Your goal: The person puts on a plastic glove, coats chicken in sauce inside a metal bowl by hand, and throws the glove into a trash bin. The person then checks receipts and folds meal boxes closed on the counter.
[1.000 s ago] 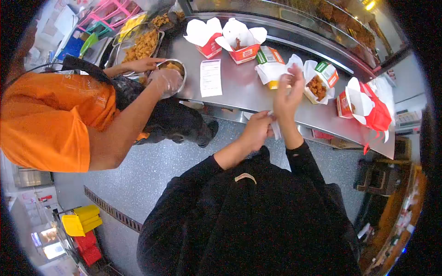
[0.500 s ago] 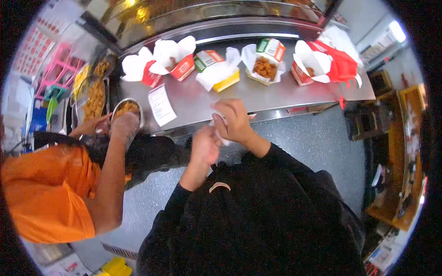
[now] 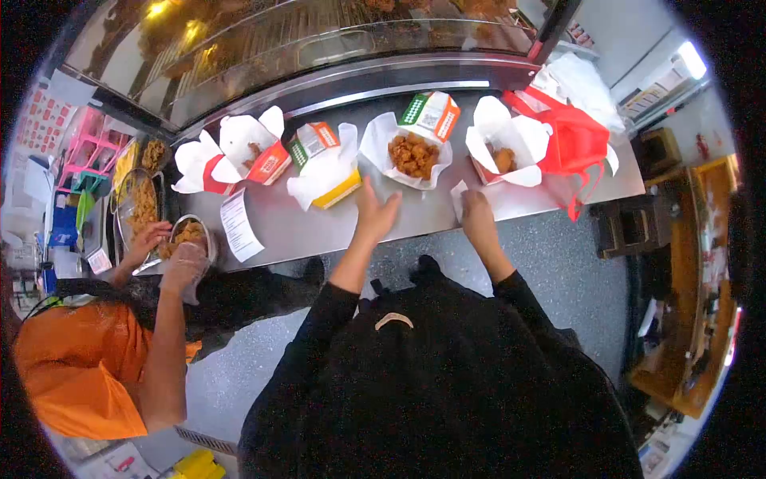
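My left hand (image 3: pixel 377 214) reaches over the front of the steel counter, fingers apart and holding nothing. Its fingertips are nearest a yellow takeaway box (image 3: pixel 337 191) lined with white paper. My right hand (image 3: pixel 479 221) is closed on a small white paper napkin (image 3: pixel 458 198) at the counter edge. Between and beyond my hands stands an open, paper-lined box of fried chicken (image 3: pixel 414 156), its green, white and orange lid (image 3: pixel 431 114) raised. Past my right hand is a white and red carton (image 3: pixel 511 137) with chicken inside, flaps open.
Two more red and white cartons (image 3: pixel 267 165) stand left, behind a printed receipt (image 3: pixel 239 229). A red bag (image 3: pixel 570 137) sits at right. To my left, a co-worker in orange (image 3: pixel 84 359) handles chicken in a metal bowl (image 3: pixel 209 239). A glass display case (image 3: pixel 335 48) runs behind the counter (image 3: pixel 303 239).
My hands were together in front of me with the white napkin; they have now separated and moved out over the counter. The view has shifted. The co-worker's gloved hand has pulled back slightly at the bowl.
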{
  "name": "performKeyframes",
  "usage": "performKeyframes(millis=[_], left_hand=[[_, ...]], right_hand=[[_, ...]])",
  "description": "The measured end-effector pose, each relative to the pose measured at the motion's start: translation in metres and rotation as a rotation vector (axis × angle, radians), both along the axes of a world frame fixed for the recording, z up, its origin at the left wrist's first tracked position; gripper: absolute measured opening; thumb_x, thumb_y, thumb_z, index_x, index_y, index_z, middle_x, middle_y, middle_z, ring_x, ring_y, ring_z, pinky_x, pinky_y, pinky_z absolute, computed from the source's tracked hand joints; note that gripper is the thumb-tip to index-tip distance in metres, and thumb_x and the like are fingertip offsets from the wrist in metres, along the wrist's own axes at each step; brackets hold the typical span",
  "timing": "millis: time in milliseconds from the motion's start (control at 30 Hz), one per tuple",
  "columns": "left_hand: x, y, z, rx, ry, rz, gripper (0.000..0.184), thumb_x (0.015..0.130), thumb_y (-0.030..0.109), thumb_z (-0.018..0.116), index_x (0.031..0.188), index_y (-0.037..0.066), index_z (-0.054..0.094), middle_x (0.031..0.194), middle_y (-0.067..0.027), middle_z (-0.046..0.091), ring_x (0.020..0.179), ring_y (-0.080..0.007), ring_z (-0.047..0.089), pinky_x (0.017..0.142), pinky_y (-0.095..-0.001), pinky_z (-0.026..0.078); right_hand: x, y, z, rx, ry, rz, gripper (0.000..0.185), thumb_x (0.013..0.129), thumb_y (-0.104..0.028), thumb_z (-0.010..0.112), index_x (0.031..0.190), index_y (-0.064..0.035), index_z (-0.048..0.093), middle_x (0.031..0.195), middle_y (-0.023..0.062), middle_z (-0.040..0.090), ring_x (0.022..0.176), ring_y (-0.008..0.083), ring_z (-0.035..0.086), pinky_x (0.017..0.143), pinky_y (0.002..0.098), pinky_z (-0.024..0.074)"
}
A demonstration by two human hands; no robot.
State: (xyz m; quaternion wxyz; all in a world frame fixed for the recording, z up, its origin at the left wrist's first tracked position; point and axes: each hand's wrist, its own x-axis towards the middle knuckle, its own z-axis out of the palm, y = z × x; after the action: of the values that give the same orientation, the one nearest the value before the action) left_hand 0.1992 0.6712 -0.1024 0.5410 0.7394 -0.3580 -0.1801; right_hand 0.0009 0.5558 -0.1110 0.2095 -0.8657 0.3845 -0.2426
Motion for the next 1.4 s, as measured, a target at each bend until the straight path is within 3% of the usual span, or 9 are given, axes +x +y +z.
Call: performKeyframes(millis=[100, 233, 367, 567, 667, 733, 833, 1033, 1400], left_hand=[[0.004, -0.047, 0.017, -0.228, 0.011, 0.006, 0.071, 0.068, 0.017, 0.063, 0.124, -0.006, 0.025, 0.121, -0.0223, 0.038, 0.110, -0.0298, 0.041, 0.094, -0.0350, 0.031], [0.000, -0.054, 0.034, -0.224, 0.122, 0.033, 0.060, 0.071, 0.009, 0.055, 0.124, -0.005, 0.029, 0.122, -0.0194, 0.041, 0.110, -0.0267, 0.043, 0.092, -0.0337, 0.033], [0.015, -0.059, 0.005, -0.263, -0.036, -0.207, 0.040, 0.081, 0.015, 0.046, 0.117, -0.001, 0.044, 0.106, -0.0187, 0.054, 0.096, -0.0258, 0.054, 0.081, -0.0313, 0.041], [0.017, -0.067, 0.042, 0.134, -0.089, -0.126, 0.038, 0.083, 0.020, 0.047, 0.116, 0.002, 0.046, 0.105, -0.0220, 0.051, 0.094, -0.0314, 0.051, 0.081, -0.0346, 0.040], [0.017, -0.071, 0.040, 0.193, -0.460, -0.048, 0.046, 0.082, 0.022, 0.049, 0.121, 0.001, 0.038, 0.113, -0.0253, 0.042, 0.100, -0.0349, 0.045, 0.087, -0.0384, 0.034], [0.009, -0.074, 0.034, 0.095, -0.676, 0.037, 0.053, 0.081, 0.023, 0.049, 0.125, 0.000, 0.032, 0.117, -0.0274, 0.036, 0.103, -0.0375, 0.041, 0.090, -0.0412, 0.030], [0.013, -0.075, 0.026, 0.023, -0.543, -0.176, 0.060, 0.082, 0.024, 0.047, 0.129, -0.003, 0.020, 0.122, -0.0266, 0.034, 0.111, -0.0388, 0.036, 0.095, -0.0494, 0.021], [0.013, -0.081, 0.027, 0.361, -0.699, -0.462, 0.068, 0.082, 0.024, 0.045, 0.130, -0.004, 0.007, 0.131, -0.0219, 0.028, 0.123, -0.0332, 0.026, 0.097, -0.0593, 0.004], [0.009, -0.084, 0.031, 0.317, -0.659, -0.526, 0.079, 0.073, 0.012, 0.049, 0.130, -0.005, -0.003, 0.125, -0.0268, 0.035, 0.119, -0.0346, 0.033, 0.100, -0.0536, 0.008]], right_hand=[[0.021, 0.005, 0.049, -0.445, 0.048, 0.053, 0.034, 0.070, -0.013, 0.059, 0.101, -0.0001, 0.051, 0.089, 0.0183, 0.054, 0.077, 0.0353, 0.052, 0.069, 0.0392, 0.0439], [0.053, -0.001, 0.060, 0.549, -0.350, -0.084, 0.047, 0.077, -0.030, 0.058, 0.105, 0.0067, 0.047, 0.078, 0.0123, 0.056, 0.071, 0.0214, 0.056, 0.064, 0.0302, 0.0446], [0.066, -0.016, 0.058, 0.656, -0.266, -0.110, 0.052, 0.075, -0.032, 0.060, 0.108, 0.0070, 0.048, 0.073, 0.0097, 0.057, 0.064, 0.0138, 0.053, 0.059, 0.0271, 0.0431], [0.068, -0.032, 0.024, 0.454, -0.281, -0.103, 0.049, 0.074, -0.027, 0.054, 0.112, 0.0022, 0.049, 0.095, 0.0227, 0.057, 0.091, 0.0350, 0.053, 0.084, 0.0384, 0.0389], [0.070, -0.038, 0.016, 0.316, -0.165, -0.147, 0.040, 0.078, -0.020, 0.055, 0.110, 0.0021, 0.049, 0.078, 0.0102, 0.058, 0.066, 0.0154, 0.052, 0.063, 0.0276, 0.0434], [0.070, -0.039, 0.016, 0.336, -0.163, -0.156, 0.040, 0.078, -0.020, 0.055, 0.111, 0.0015, 0.049, 0.080, 0.0101, 0.057, 0.068, 0.0155, 0.052, 0.064, 0.0277, 0.0433], [0.069, -0.042, 0.016, 0.362, -0.153, -0.164, 0.040, 0.079, -0.020, 0.054, 0.112, 0.0012, 0.048, 0.083, 0.0097, 0.057, 0.070, 0.0154, 0.052, 0.065, 0.0275, 0.0430], [0.066, -0.048, -0.002, 0.378, -0.290, -0.090, 0.037, 0.081, -0.019, 0.054, 0.113, -0.0009, 0.049, 0.089, 0.0099, 0.055, 0.076, 0.0158, 0.051, 0.071, 0.0270, 0.0418], [0.081, -0.044, 0.045, 0.440, 0.014, 0.147, 0.033, 0.079, -0.016, 0.046, 0.107, -0.0003, 0.053, 0.089, 0.0227, 0.058, 0.082, 0.0346, 0.057, 0.074, 0.0377, 0.0439]])
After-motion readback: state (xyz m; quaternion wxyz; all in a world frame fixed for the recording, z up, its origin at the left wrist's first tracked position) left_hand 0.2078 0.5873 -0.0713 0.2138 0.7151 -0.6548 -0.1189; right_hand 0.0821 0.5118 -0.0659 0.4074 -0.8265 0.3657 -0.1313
